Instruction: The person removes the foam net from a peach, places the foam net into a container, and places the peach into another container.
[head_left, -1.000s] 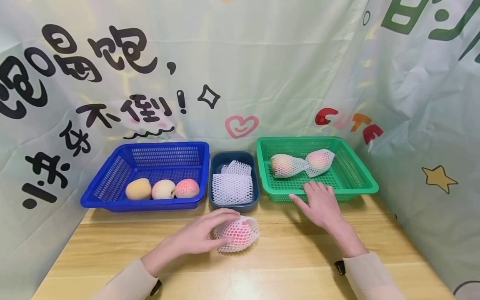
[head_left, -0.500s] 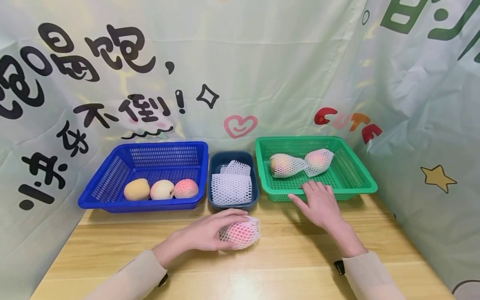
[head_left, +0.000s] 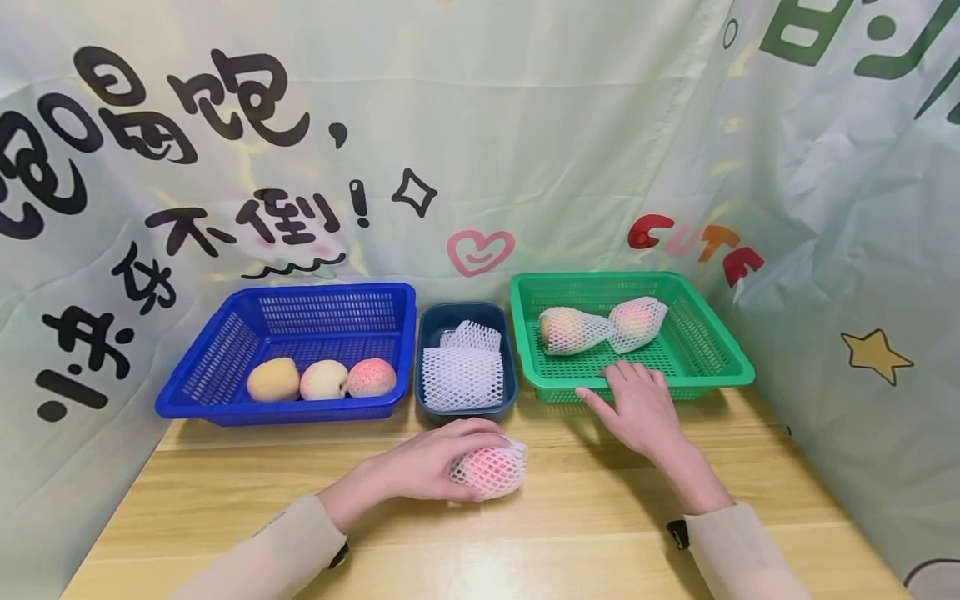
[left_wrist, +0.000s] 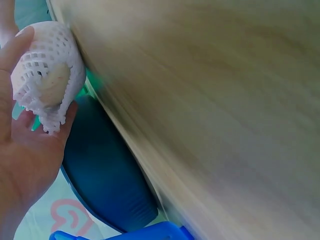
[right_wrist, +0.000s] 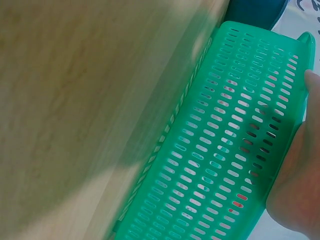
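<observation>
In the head view my left hand [head_left: 431,462] grips a pink peach in a white foam net [head_left: 491,471], just above or on the table in front of the small dark-blue tub. The left wrist view shows the thumb and fingers round the netted peach [left_wrist: 50,55], with part of its bare skin showing at the net's open end. My right hand [head_left: 641,408] rests on the front rim of the green basket [head_left: 555,387], fingers over the edge and thumb out to the side. Inside that basket lie two netted fruits [head_left: 573,331], side by side.
A blue basket [head_left: 217,404] at the left holds three bare peaches [head_left: 324,380]. Between the baskets stands the dark-blue tub [head_left: 510,367] with white foam nets [head_left: 462,379] in it. Behind them hangs a printed cloth [head_left: 570,167]; wooden tabletop [head_left: 570,533] lies in front.
My left hand has closed further round the netted peach and shifted it slightly to the right. The right hand stays at the green basket's rim.
</observation>
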